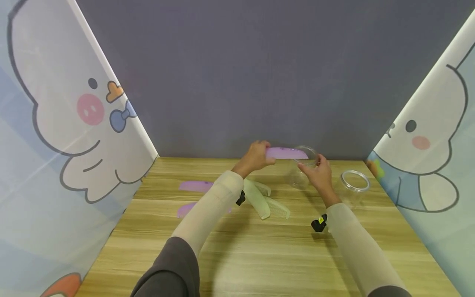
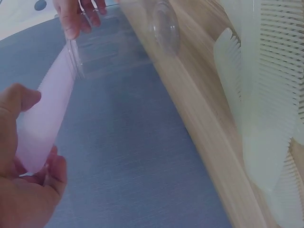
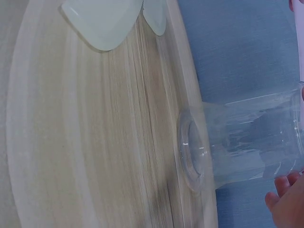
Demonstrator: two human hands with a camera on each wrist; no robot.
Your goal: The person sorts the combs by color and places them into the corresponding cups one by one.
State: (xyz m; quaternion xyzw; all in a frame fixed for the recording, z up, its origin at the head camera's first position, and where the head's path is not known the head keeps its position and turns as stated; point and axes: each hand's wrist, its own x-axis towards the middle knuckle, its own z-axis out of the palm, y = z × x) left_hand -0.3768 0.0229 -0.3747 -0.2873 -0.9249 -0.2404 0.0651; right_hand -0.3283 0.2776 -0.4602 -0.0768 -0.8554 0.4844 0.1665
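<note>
A purple comb is pinched at one end by my left hand. Its far end reaches over the mouth of a clear plastic jar; I cannot tell whether it dips inside. Around the jar's rim, my right hand grips with thumb and fingers. In the right wrist view the jar's base appears against the wooden table, with only part of that hand at the lower right. Below the left hand lie several pale green combs, overlapping.
Two more purple combs lie on the wooden table at left, one partly covered by the left sleeve. A second clear jar stands upright right of the right hand. A grey panel rises behind; printed panels flank both sides.
</note>
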